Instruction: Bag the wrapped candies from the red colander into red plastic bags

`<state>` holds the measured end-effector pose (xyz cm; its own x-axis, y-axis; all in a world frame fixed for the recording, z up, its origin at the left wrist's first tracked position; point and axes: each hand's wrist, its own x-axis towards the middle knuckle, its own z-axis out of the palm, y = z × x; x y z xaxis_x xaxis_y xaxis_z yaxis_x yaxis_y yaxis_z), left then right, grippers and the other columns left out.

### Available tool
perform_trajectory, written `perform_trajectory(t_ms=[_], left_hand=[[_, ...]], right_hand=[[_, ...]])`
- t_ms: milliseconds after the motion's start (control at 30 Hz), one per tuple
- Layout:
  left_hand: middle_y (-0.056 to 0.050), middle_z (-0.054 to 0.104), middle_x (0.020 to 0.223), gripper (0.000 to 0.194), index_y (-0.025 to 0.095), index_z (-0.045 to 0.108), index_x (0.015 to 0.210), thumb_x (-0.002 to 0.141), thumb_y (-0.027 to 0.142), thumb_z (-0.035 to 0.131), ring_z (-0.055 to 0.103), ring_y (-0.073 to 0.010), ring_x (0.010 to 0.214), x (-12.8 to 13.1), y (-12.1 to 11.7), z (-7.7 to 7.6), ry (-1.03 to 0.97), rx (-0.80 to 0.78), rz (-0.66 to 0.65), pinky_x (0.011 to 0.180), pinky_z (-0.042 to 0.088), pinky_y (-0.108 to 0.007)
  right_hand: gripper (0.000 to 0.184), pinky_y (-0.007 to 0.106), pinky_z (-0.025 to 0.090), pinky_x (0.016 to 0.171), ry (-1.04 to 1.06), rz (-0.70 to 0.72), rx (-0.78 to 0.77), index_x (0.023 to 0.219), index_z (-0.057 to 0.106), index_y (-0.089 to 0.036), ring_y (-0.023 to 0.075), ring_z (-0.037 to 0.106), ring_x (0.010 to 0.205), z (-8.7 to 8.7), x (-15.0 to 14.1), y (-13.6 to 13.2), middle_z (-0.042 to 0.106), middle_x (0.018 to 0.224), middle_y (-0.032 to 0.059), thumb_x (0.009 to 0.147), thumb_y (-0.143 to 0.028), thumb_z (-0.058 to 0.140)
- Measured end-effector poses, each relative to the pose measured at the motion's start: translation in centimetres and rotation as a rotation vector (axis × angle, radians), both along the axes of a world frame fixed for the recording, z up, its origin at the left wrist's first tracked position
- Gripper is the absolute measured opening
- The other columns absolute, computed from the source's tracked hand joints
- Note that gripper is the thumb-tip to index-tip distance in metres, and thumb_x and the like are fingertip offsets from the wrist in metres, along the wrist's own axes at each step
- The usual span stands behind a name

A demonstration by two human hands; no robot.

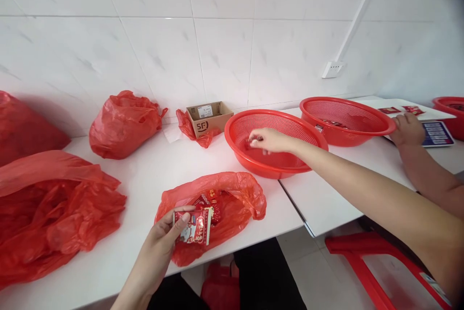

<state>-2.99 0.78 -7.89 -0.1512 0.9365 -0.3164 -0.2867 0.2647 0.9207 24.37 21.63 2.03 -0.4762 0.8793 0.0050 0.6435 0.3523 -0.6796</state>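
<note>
My left hand (163, 240) is closed on a small stack of red and white packets (195, 227), held just above an open red plastic bag (239, 194) with more red packets inside, near the table's front edge. My right hand (270, 140) reaches across into the nearer red mesh basket (235, 128). Its fingers pinch a small red packet (250, 143) just above the basket's floor.
A second red basket (377, 128) stands further right, with another person's hand (408, 128) beside it near a keypad device (437, 133). An open cardboard box (208, 117) and tied red bags (123, 124) sit along the wall; crumpled red bags (54, 213) lie left. Red stools (366, 257) stand below.
</note>
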Motion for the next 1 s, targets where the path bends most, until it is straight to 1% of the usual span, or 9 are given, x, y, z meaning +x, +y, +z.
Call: perform_trajectory(t_ms=[67,167,267,367,533,633,700,867,1000], left_hand=[[-0.004,0.075,0.09,0.046,0.02,0.068,0.113,0.074,0.043,0.078,0.069,-0.0209,0.083,0.3,0.0,0.5,-0.022,0.03,0.045,0.07,0.053,-0.027],[-0.004,0.074,0.09,0.037,0.02,0.07,0.106,0.075,0.038,0.079,0.068,-0.0172,0.081,0.6,0.0,0.8,-0.095,0.083,0.104,0.069,0.054,-0.024],[0.0,0.071,0.089,0.034,0.022,0.069,0.102,0.074,0.038,0.08,0.066,-0.0139,0.076,0.3,-0.4,1.0,-0.141,0.088,0.165,0.066,0.056,-0.023],[0.003,0.069,0.083,0.035,0.023,0.068,0.101,0.072,0.04,0.081,0.064,-0.011,0.068,-0.3,-1.1,0.9,-0.13,0.073,0.22,0.06,0.056,-0.021],[0.0,0.071,0.08,0.034,0.019,0.068,0.099,0.073,0.037,0.081,0.066,-0.0117,0.069,-0.8,-1.5,0.5,-0.2,0.114,0.247,0.066,0.056,-0.021],[-0.001,0.072,0.081,0.033,0.019,0.068,0.102,0.075,0.036,0.079,0.067,-0.014,0.072,-0.4,-1.3,0.1,-0.244,0.116,0.23,0.066,0.054,-0.022],[-0.001,0.073,0.083,0.033,0.02,0.067,0.103,0.077,0.037,0.078,0.068,-0.016,0.075,-0.1,-1.2,-0.1,-0.265,0.114,0.218,0.066,0.053,-0.024],[-0.003,0.073,0.08,0.034,0.02,0.067,0.098,0.075,0.042,0.078,0.069,-0.0197,0.077,0.2,-1.2,-2.0,-0.301,0.095,0.209,0.067,0.051,-0.027],[-0.004,0.07,0.073,0.037,0.02,0.068,0.093,0.07,0.046,0.081,0.067,-0.0205,0.068,0.0,-0.7,-4.2,-0.37,0.074,0.215,0.062,0.047,-0.029]], right_hand=[[0.016,0.022,0.044,0.048,0.132,0.078,-0.053,0.102,0.061,-0.017,0.007,0.056,0.049,0.5,-1.4,-1.2,0.069,0.087,0.0029,0.094,-0.031,0.057],[0.018,0.021,0.04,0.045,0.226,0.25,-0.095,0.102,0.06,-0.019,0.0065,0.054,0.044,0.6,-4.0,-4.7,0.071,0.084,0.0018,0.094,-0.034,0.055],[0.021,0.025,0.046,0.057,0.041,0.318,0.051,0.106,0.064,-0.021,0.0135,0.065,0.065,-0.2,-6.3,-7.9,0.072,0.089,0.0035,0.093,-0.036,0.055],[0.023,0.029,0.047,0.071,-0.077,0.283,0.185,0.112,0.066,-0.024,0.0188,0.066,0.09,-0.8,-8.1,-8.8,0.073,0.102,0.0045,0.094,-0.033,0.055],[0.024,0.028,0.048,0.076,-0.068,0.234,0.238,0.106,0.068,-0.021,0.0169,0.066,0.092,-1.4,-12.8,-5.4,0.073,0.103,0.0036,0.097,-0.027,0.046],[0.032,0.028,0.048,0.084,-0.168,0.231,0.306,0.116,0.065,-0.019,0.0172,0.065,0.103,-3.0,-17.4,-1.8,0.072,0.112,0.0054,0.098,-0.015,0.039],[0.032,0.031,0.049,0.086,-0.23,0.242,0.32,0.119,0.064,-0.017,0.02,0.064,0.107,-4.3,-20.6,0.7,0.07,0.116,0.0083,0.096,-0.012,0.042],[0.033,0.042,0.052,0.09,-0.324,0.235,0.403,0.125,0.058,-0.014,0.0232,0.062,0.107,-7.4,-26.9,5.5,0.063,0.122,0.0118,0.095,-0.027,0.058],[0.035,0.044,0.053,0.091,-0.309,0.194,0.466,0.124,0.058,-0.017,0.0223,0.061,0.108,-8.9,-29.5,8.2,0.059,0.126,0.0098,0.094,-0.035,0.059]])
